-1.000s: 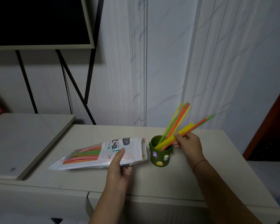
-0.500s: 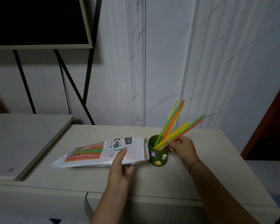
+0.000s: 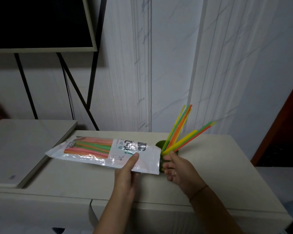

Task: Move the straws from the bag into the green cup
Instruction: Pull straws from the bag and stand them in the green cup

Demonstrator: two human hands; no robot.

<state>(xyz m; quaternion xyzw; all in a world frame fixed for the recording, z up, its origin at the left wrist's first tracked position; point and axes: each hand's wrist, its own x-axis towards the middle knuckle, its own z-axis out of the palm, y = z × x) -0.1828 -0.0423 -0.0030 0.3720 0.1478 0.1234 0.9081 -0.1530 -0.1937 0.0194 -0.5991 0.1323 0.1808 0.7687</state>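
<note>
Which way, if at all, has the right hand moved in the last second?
Yes: the right hand dropped from beside the rim of the cup to its near side, towards the bag.

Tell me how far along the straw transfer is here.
Done: a bunch of straws stands in the green cup. In hand: the left hand pinches the bag near its mouth; the right hand sits by the cup, holding nothing that I can see. Left: many bagged straws wait inside it.

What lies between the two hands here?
Head view: only the bag, its white end, lies between the left hand and the right hand; that end hides part of the cup.
</note>
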